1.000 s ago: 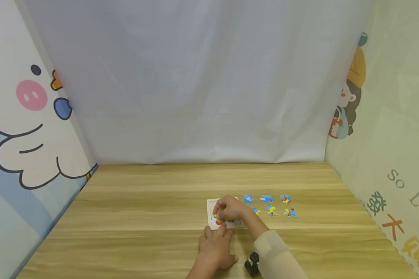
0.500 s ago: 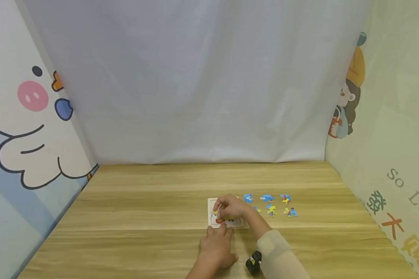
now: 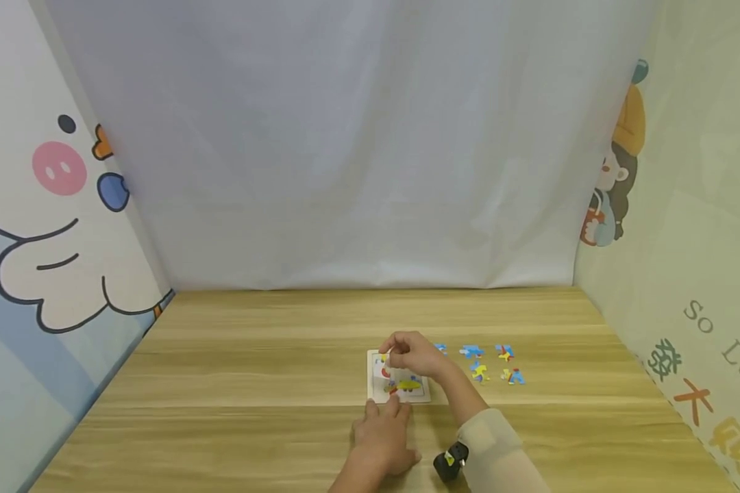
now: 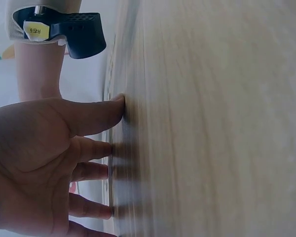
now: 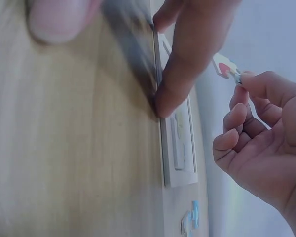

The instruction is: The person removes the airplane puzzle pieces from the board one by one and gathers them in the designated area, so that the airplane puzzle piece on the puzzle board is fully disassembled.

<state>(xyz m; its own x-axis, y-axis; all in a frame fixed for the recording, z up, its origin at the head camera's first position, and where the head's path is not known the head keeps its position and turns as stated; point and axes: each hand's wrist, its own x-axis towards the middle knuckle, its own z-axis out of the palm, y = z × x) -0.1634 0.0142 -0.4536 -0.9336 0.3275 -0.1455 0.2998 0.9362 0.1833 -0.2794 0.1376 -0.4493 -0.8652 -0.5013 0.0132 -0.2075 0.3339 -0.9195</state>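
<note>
A small square puzzle board (image 3: 375, 394) with a pale frame lies on the table, yellow and red picture parts inside it. My right hand (image 3: 416, 353) is above its far part and pinches a puzzle piece (image 5: 227, 67) between thumb and forefinger, the other fingers loosely curled. That piece, white with red and yellow, is raised off the board in the right wrist view. At the near edge, fingertips of my left hand (image 3: 382, 433) touch the frame, palm lifted and fingers extended, as the left wrist view also shows. My right hand hides the board's far right corner.
Several loose puzzle pieces lie in rows right of the board, among them a blue one (image 3: 471, 351) and a yellow one (image 3: 479, 372). A black wrist camera (image 3: 451, 462) sits under my right cuff. A grey-white curtain (image 3: 370, 171) hangs behind the wooden table (image 3: 234, 370).
My right hand has risen and shifted away from me, lifting the puzzle piece off the board and uncovering its yellow near part. My left hand has stayed at the near edge.
</note>
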